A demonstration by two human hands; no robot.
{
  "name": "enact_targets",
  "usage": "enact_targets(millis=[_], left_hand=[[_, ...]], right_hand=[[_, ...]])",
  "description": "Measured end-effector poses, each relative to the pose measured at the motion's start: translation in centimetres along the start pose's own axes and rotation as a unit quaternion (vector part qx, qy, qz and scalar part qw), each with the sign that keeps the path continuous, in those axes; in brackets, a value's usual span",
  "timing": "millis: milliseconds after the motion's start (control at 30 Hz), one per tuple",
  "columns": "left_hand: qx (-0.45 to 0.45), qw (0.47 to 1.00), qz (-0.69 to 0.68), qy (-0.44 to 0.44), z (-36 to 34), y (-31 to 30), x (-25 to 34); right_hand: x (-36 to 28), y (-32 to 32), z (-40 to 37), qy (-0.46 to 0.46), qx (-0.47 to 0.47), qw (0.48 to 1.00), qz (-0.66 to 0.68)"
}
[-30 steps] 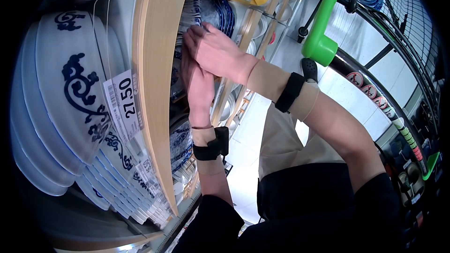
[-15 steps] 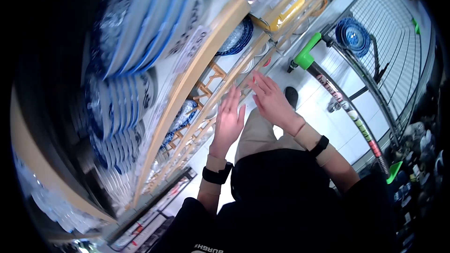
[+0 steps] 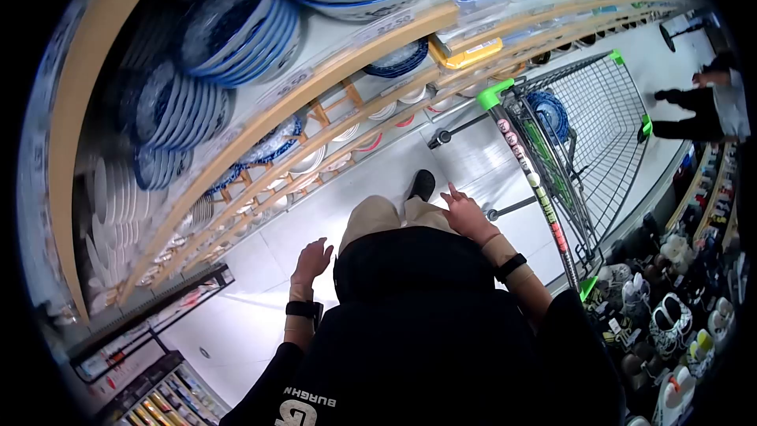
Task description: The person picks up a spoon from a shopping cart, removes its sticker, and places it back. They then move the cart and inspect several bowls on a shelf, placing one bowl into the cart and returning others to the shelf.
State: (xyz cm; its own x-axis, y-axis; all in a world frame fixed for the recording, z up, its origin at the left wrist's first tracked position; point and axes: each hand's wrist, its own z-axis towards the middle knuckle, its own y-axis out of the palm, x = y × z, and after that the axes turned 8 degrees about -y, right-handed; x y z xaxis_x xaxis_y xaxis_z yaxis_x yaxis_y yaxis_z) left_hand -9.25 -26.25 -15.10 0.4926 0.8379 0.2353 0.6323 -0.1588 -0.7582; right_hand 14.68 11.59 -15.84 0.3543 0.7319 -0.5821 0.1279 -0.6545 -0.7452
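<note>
My left hand (image 3: 313, 260) hangs low on my left side, its fingers loosely curved with nothing in them. On the other side, my right hand (image 3: 467, 214) is above the floor with fingers apart, also holding nothing. Nearest to it stands a wire shopping cart (image 3: 605, 122) with green corners and a printed handle bar (image 3: 530, 173); the hand does not touch it. Inside the cart lies a stack of blue patterned dishes (image 3: 549, 113). Stacked blue-and-white bowls (image 3: 236, 28) fill the shelf ahead, beyond reach of both hands as they are now.
White plates (image 3: 114, 197) stand at the shelf's left end. A yellow package (image 3: 473, 54) lies on a lower shelf. Shoes (image 3: 670, 319) crowd a display at lower right. Another person (image 3: 706, 106) is at far right. A rack (image 3: 162, 394) stands at lower left.
Both hands have dropped from a raised position close together in front of the shelf and moved apart to my sides. The view has shifted, and another person now shows at far right.
</note>
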Motion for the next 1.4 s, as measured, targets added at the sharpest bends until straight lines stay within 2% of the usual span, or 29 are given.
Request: enact_targets(millis=[67, 167, 267, 433, 533, 633, 700, 767, 933, 1100, 1200, 1233, 1300, 1333, 1367, 1400], left_hand=[[0.030, 0.999, -0.040, 0.002, -0.6, 0.2, 0.9], [0.078, 0.991, -0.103, 0.018, -1.6, 0.7, 1.9], [0.120, 0.981, -0.141, 0.051, -2.9, 0.5, 2.3], [0.163, 0.975, -0.146, 0.045, -6.3, 4.1, -0.2], [0.173, 0.970, -0.164, 0.042, -8.7, 7.4, -2.1], [0.144, 0.974, -0.177, 0.000, -10.3, 11.2, -4.0], [0.159, 0.970, -0.182, -0.001, -10.8, 12.6, -4.3], [0.172, 0.969, -0.175, -0.003, -11.2, 12.7, -4.2], [0.159, 0.961, -0.228, 0.005, -7.7, 8.1, -1.3], [0.171, 0.962, -0.193, 0.087, -1.3, -0.8, 5.7], [0.155, 0.963, -0.150, 0.159, 3.1, -6.8, 12.8], [0.172, 0.950, -0.162, 0.206, 4.4, -8.3, 15.6], [0.172, 0.922, -0.158, 0.309, 6.5, -11.3, 21.6], [0.203, 0.891, -0.099, 0.395, 7.0, -12.9, 24.9], [0.216, 0.867, -0.150, 0.423, 8.0, -12.9, 28.3], [0.262, 0.829, -0.116, 0.480, 8.0, -14.1, 31.3]], right_hand=[[-1.0, -0.3, -0.2, -0.013, -0.007, 1.000, -0.004], [-3.2, -1.1, 0.2, -0.038, 0.034, 0.998, -0.042], [-5.6, -3.2, 0.2, -0.071, 0.120, 0.989, -0.051], [-8.6, -7.1, -1.8, -0.085, 0.236, 0.959, -0.132], [-9.8, -9.7, -3.8, -0.073, 0.292, 0.933, -0.198], [-9.0, -11.4, -5.6, -0.050, 0.338, 0.897, -0.280], [-7.7, -12.2, -6.2, -0.021, 0.364, 0.887, -0.284], [-5.9, -12.5, -6.4, 0.029, 0.368, 0.906, -0.209], [-5.1, -15.3, -4.7, 0.064, 0.347, 0.910, -0.217], [-2.2, -16.7, -1.7, 0.128, 0.318, 0.931, -0.125], [-2.2, -17.3, -0.6, 0.179, 0.284, 0.923, -0.190], [-2.3, -17.5, -0.4, 0.206, 0.268, 0.920, -0.198], [-2.4, -17.4, -0.3, 0.195, 0.281, 0.918, -0.199], [-2.5, -17.5, -0.3, 0.198, 0.280, 0.920, -0.189], [-2.5, -17.9, -0.2, 0.198, 0.280, 0.922, -0.181], [-2.1, -17.7, -0.2, 0.187, 0.290, 0.921, -0.184]])
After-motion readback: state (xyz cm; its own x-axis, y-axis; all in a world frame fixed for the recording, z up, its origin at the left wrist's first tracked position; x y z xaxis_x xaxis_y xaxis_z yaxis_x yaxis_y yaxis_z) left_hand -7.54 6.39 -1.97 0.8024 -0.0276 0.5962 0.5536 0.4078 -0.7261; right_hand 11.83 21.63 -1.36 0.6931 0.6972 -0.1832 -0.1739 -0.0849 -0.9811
